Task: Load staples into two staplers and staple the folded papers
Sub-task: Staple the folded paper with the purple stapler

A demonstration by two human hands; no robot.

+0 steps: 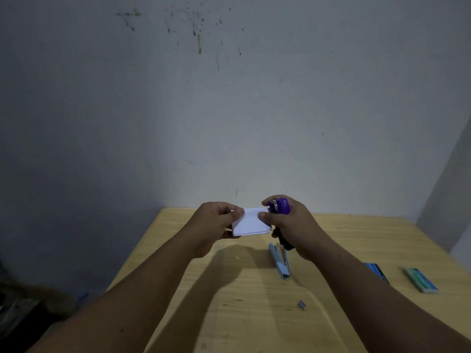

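Observation:
A white folded paper (251,222) is held up above the wooden table (229,314). My left hand (216,222) pinches its left edge. My right hand (290,228) grips a purple stapler (280,206) held upright, with its jaws at the paper's upper right corner and my thumb lying on the paper. A light blue stapler (279,261) lies on the table below my right hand. A small strip of staples (301,304) lies loose nearer to me.
Two staple boxes lie at the right of the table: a blue one (377,272), partly hidden by my right forearm, and a green one (420,280). A stained wall stands close behind the table. Dark clutter sits on the floor at the left.

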